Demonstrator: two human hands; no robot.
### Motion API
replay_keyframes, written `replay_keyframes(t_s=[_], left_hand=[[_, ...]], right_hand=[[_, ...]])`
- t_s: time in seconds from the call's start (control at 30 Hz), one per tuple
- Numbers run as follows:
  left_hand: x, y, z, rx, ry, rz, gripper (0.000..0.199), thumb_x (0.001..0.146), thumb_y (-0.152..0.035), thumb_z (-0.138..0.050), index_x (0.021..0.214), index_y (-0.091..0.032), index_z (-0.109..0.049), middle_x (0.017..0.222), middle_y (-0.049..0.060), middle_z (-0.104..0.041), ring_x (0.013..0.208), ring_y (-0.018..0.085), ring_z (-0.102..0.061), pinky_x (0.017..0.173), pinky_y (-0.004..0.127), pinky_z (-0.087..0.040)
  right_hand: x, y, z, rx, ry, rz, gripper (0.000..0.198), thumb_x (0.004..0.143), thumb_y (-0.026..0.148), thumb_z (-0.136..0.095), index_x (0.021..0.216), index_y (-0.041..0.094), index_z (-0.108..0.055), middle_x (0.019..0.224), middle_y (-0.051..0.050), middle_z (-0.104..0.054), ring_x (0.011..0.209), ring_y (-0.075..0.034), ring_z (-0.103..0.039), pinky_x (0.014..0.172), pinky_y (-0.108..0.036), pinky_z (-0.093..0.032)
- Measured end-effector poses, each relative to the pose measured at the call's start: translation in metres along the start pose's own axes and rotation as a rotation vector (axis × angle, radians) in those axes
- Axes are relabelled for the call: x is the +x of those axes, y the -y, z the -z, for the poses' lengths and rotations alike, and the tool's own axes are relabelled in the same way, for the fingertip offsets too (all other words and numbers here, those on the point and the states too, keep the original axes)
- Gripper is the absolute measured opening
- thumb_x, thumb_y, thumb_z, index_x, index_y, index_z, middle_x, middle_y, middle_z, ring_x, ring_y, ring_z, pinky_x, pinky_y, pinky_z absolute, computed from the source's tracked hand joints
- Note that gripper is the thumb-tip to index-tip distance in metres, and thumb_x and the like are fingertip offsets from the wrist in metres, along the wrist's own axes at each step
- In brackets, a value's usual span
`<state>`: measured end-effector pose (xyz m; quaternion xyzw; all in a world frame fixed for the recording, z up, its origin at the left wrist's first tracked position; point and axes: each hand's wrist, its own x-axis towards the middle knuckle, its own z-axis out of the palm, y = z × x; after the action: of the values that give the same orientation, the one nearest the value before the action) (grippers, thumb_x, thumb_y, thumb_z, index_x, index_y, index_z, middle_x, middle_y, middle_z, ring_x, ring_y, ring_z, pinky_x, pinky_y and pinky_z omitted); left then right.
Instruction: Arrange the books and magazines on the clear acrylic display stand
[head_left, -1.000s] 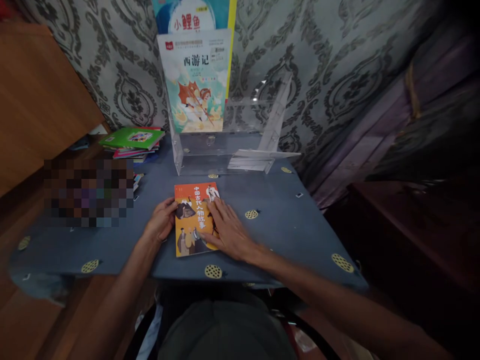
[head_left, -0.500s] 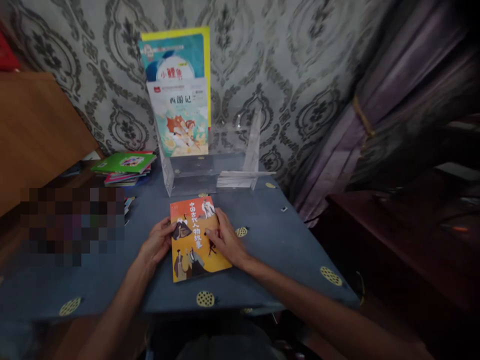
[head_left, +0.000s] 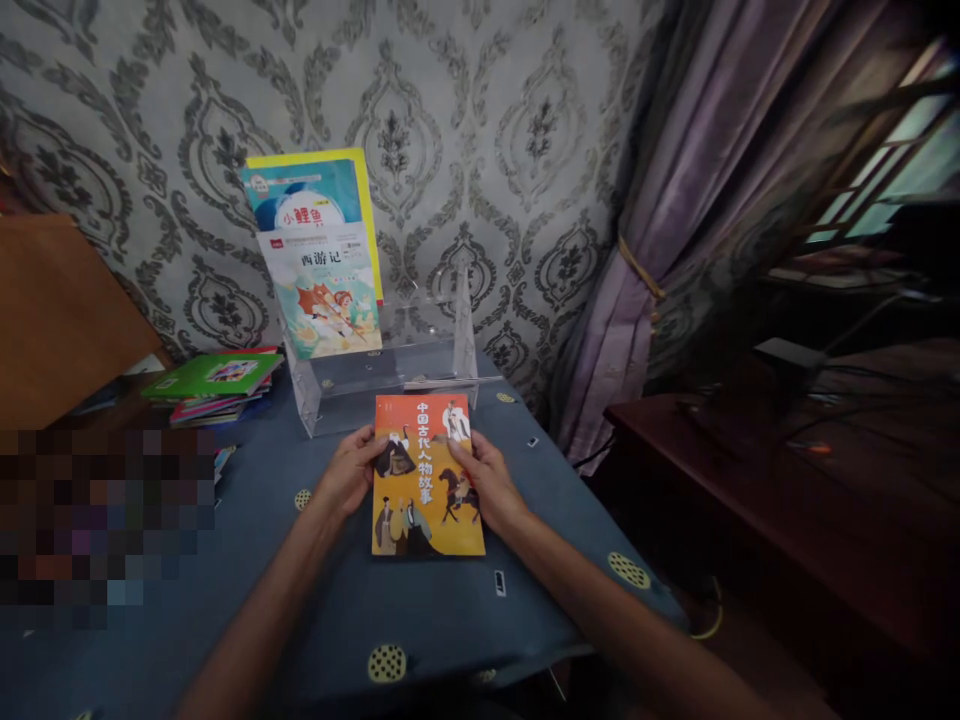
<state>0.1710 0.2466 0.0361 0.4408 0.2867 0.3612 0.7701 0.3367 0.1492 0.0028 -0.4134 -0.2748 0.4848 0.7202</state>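
Between my hands is an orange and yellow book [head_left: 409,525] with white Chinese characters and painted figures on its cover. My left hand [head_left: 354,470] grips its left edge, thumb on the cover. On the right edge my right hand [head_left: 491,480] holds it the same way, the fingers behind hidden. Just beyond stands a clear acrylic rack [head_left: 304,400]. Two books lean in its left part: a pale one [head_left: 337,310] with a caped figure in front, and a blue and yellow one [head_left: 330,185] behind. Something flat and white lies at the rack's right, partly covered by the held book.
A pile of books with a green one [head_left: 214,375] on top lies left of the rack. The blue patterned tablecloth [head_left: 300,600] covers the table. At right are a purple curtain [head_left: 622,320] and a dark red cabinet [head_left: 712,450]. A blurred-out patch hides the left side.
The camera view has turned right and up. The book has been raised and straightened toward the rack, and my right thumb has shifted to the edge, uncovering the horse rider.
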Motion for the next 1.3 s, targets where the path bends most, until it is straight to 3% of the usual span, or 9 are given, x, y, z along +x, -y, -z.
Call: replay_keyframes(t_s=[0.2, 0.3, 0.4, 0.47, 0.53, 0.63, 0.77, 0.93, 1.3], left_hand=[[0.023, -0.009, -0.023, 0.157, 0.015, -0.172, 0.044, 0.061, -0.044, -0.089, 0.090, -0.014, -0.073, 0.084, 0.005, -0.075, 0.071, 0.016, -0.067, 0.066, 0.024, -0.053], [0.033, -0.014, -0.025, 0.348, -0.029, -0.333, 0.044, 0.066, -0.052, -0.082, 0.092, -0.017, -0.075, 0.098, 0.008, -0.073, 0.096, 0.023, -0.066, 0.081, 0.030, -0.053], [0.043, -0.022, -0.025, 0.559, -0.090, -0.518, 0.040, 0.072, -0.054, -0.075, 0.095, -0.021, -0.077, 0.130, 0.009, -0.063, 0.131, 0.029, -0.050, 0.102, 0.036, -0.045], [0.050, -0.026, -0.027, 0.640, -0.052, -0.595, 0.039, 0.076, -0.054, -0.071, 0.099, -0.023, -0.077, 0.141, 0.008, -0.056, 0.140, 0.030, -0.041, 0.110, 0.038, -0.039], [0.058, -0.029, -0.028, 0.639, 0.027, -0.610, 0.041, 0.078, -0.053, -0.068, 0.103, -0.022, -0.075, 0.136, 0.008, -0.062, 0.135, 0.029, -0.047, 0.110, 0.039, -0.039], [0.070, -0.027, -0.030, 0.568, 0.068, -0.551, 0.042, 0.078, -0.054, -0.068, 0.100, -0.018, -0.072, 0.106, 0.007, -0.073, 0.103, 0.025, -0.063, 0.091, 0.035, -0.048], [0.084, -0.025, -0.030, 0.557, 0.022, -0.550, 0.040, 0.074, -0.054, -0.069, 0.089, -0.017, -0.069, 0.084, 0.002, -0.070, 0.075, 0.017, -0.059, 0.065, 0.026, -0.044], [0.100, -0.042, -0.036, 0.572, 0.021, -0.606, 0.038, 0.076, -0.050, -0.067, 0.093, -0.016, -0.069, 0.085, 0.003, -0.069, 0.074, 0.016, -0.058, 0.059, 0.024, -0.043], [0.128, -0.102, -0.046, 0.640, 0.072, -0.760, 0.022, 0.083, -0.036, -0.063, 0.094, -0.019, -0.068, 0.086, 0.004, -0.067, 0.073, 0.015, -0.059, 0.056, 0.023, -0.045]], right_hand=[[0.015, 0.023, 0.011, -0.119, -0.017, 0.211, 0.039, 0.077, 0.051, -0.077, 0.099, 0.023, -0.065, 0.097, -0.003, -0.074, 0.087, -0.024, -0.071, 0.084, -0.040, -0.058], [0.029, 0.029, 0.021, -0.285, -0.091, 0.366, 0.038, 0.079, 0.054, -0.072, 0.102, 0.023, -0.069, 0.114, -0.006, -0.070, 0.109, -0.028, -0.065, 0.097, -0.044, -0.052], [0.048, 0.035, 0.032, -0.478, -0.168, 0.544, 0.038, 0.081, 0.056, -0.069, 0.100, 0.024, -0.074, 0.133, -0.010, -0.060, 0.135, -0.031, -0.047, 0.111, -0.047, -0.039], [0.061, 0.040, 0.038, -0.539, -0.158, 0.605, 0.037, 0.082, 0.056, -0.068, 0.098, 0.024, -0.075, 0.137, -0.010, -0.058, 0.141, -0.031, -0.038, 0.116, -0.048, -0.032], [0.073, 0.044, 0.042, -0.545, -0.117, 0.628, 0.036, 0.083, 0.055, -0.067, 0.099, 0.024, -0.075, 0.135, -0.010, -0.060, 0.139, -0.031, -0.042, 0.115, -0.048, -0.033], [0.087, 0.047, 0.044, -0.510, -0.055, 0.600, 0.037, 0.084, 0.052, -0.064, 0.106, 0.023, -0.072, 0.125, -0.009, -0.067, 0.120, -0.030, -0.057, 0.102, -0.045, -0.045], [0.100, 0.050, 0.042, -0.490, -0.057, 0.583, 0.037, 0.081, 0.050, -0.066, 0.103, 0.021, -0.071, 0.106, -0.006, -0.072, 0.098, -0.026, -0.065, 0.086, -0.038, -0.052], [0.119, 0.067, 0.034, -0.437, -0.017, 0.622, 0.032, 0.081, 0.047, -0.068, 0.099, 0.021, -0.071, 0.098, -0.003, -0.073, 0.088, -0.023, -0.067, 0.078, -0.034, -0.053], [0.168, 0.099, 0.005, -0.377, 0.080, 0.803, 0.029, 0.085, 0.048, -0.065, 0.103, 0.025, -0.069, 0.107, -0.004, -0.072, 0.099, -0.023, -0.066, 0.090, -0.040, -0.053]])
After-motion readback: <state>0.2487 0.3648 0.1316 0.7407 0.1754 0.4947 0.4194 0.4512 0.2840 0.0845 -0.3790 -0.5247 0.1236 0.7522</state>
